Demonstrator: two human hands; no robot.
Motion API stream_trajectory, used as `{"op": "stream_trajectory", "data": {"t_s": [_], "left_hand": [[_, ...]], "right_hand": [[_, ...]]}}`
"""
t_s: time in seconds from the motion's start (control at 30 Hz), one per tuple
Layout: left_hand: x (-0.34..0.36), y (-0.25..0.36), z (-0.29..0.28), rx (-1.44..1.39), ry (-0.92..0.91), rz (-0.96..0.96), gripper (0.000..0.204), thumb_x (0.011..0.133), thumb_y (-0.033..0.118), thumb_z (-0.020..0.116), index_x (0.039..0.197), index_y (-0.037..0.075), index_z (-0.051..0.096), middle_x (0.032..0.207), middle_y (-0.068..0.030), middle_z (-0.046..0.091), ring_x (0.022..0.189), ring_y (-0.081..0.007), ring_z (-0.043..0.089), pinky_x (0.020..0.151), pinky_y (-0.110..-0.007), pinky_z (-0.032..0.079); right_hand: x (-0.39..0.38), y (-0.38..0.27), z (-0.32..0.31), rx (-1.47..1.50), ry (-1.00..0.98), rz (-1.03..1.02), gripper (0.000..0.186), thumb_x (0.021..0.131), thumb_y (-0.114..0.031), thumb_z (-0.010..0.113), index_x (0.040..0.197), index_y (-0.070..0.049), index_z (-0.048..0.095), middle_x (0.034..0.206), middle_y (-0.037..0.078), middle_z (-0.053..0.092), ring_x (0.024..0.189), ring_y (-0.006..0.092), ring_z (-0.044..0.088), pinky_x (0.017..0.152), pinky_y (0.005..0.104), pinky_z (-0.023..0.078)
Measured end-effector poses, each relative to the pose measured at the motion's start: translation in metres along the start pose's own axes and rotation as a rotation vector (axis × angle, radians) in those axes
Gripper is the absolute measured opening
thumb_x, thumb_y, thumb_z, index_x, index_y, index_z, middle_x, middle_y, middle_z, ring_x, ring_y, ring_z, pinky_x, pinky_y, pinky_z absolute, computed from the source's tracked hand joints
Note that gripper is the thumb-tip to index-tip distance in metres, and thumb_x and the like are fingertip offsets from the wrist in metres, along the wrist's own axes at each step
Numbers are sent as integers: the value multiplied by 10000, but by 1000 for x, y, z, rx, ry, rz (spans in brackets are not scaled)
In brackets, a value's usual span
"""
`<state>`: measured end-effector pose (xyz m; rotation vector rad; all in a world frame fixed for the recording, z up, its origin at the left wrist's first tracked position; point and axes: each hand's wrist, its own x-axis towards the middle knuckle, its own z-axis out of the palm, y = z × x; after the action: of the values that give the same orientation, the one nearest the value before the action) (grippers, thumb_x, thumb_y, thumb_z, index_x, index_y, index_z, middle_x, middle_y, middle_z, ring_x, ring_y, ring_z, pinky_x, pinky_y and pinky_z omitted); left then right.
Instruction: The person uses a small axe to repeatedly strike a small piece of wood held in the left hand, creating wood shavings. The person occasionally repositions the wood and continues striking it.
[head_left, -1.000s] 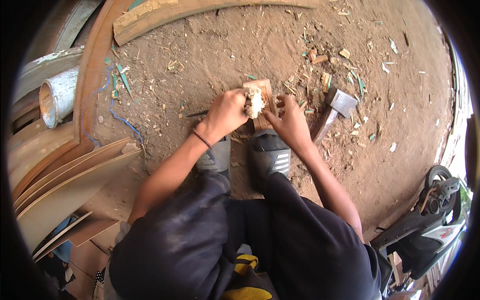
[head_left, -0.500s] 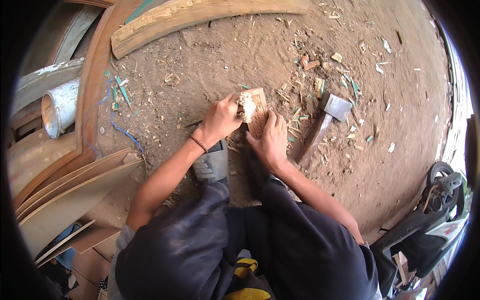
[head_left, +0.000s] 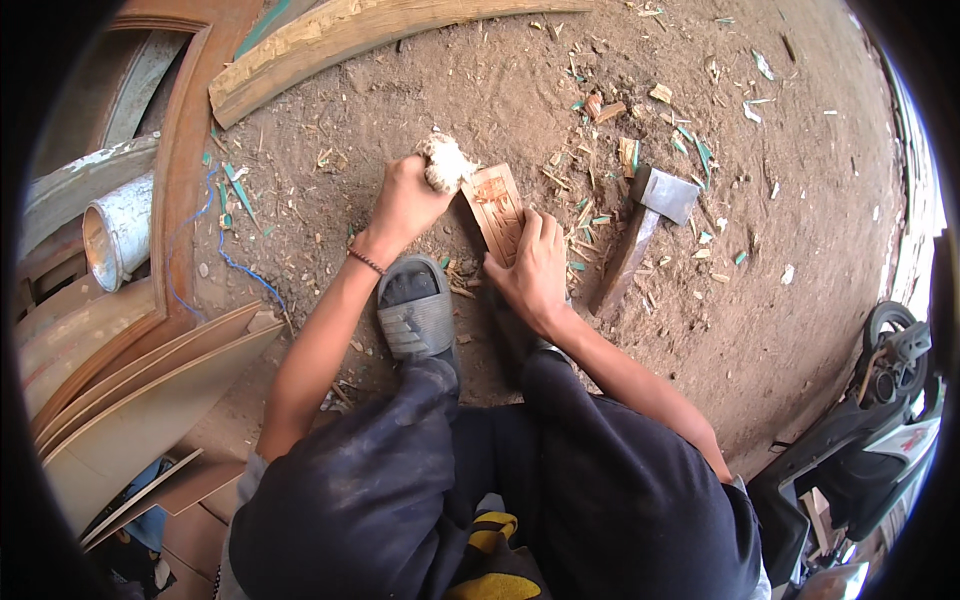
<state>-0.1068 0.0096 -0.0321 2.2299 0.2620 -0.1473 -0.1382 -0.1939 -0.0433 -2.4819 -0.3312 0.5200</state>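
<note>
1. Head view shows our left grip (head_left: 402, 208) closed around a pale, ragged clump (head_left: 446, 164); whatever lies inside the fist is hidden from us.
2. Our right grip (head_left: 536, 275) clasps the lower end of a carved wooden block (head_left: 492, 205), fingers along its right edge and thumb at its lower left.
3. We have the block between our two hands, tilted, its upper end just beside the clump; we cannot tell whether they touch.
4. Right of the block, we see a hatchet (head_left: 655, 200) lying on the dirt ground (head_left: 800, 215), near scattered wood chips (head_left: 608, 112).
5. Below our left hand is our left sandal (head_left: 415, 325); a long beam (head_left: 370, 45) lies beyond.
</note>
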Motion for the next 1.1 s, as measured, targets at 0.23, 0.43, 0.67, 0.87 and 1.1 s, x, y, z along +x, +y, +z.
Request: {"op": "stream_trajectory", "data": {"t_s": [0.23,0.43,0.67,0.87,1.1], "left_hand": [[-5,4,-12,30,-2,230,336,750,40,750,1080,10,694,974,-167,714,896,-253,706,785,-334,557],[31,-6,-39,178,134,248,329,747,21,737,1073,17,698,1059,-159,698,953,-253,691,801,-338,557],[47,-27,-46,138,101,-59,246,741,14,729,983,57,735,898,-153,723,795,-252,710,732,-328,561],[44,-35,-37,254,-28,46,229,718,31,744,947,45,733,848,-142,714,784,-224,706,700,-330,559],[33,-30,-23,297,-47,135,295,718,75,753,1009,65,713,879,-112,696,763,-252,694,675,-345,569]], "right_hand": [[23,-9,-13,38,63,-111,733,672,-193,770,1274,25,412,1195,220,459,1105,373,460,941,463,396],[94,-27,-27,-43,90,-280,770,676,-197,767,1323,17,407,1216,209,482,1126,362,467,940,469,392],[90,-27,-20,-171,76,-196,948,687,-256,823,1433,-11,293,1322,203,419,1213,365,408,982,487,341],[67,-10,-16,-121,105,-154,807,739,-248,778,1398,-29,366,1288,177,448,1182,352,424,964,481,348],[71,-7,-14,-153,162,-215,709,758,-232,741,1360,-31,426,1225,167,493,1124,336,462,912,465,387]]}}
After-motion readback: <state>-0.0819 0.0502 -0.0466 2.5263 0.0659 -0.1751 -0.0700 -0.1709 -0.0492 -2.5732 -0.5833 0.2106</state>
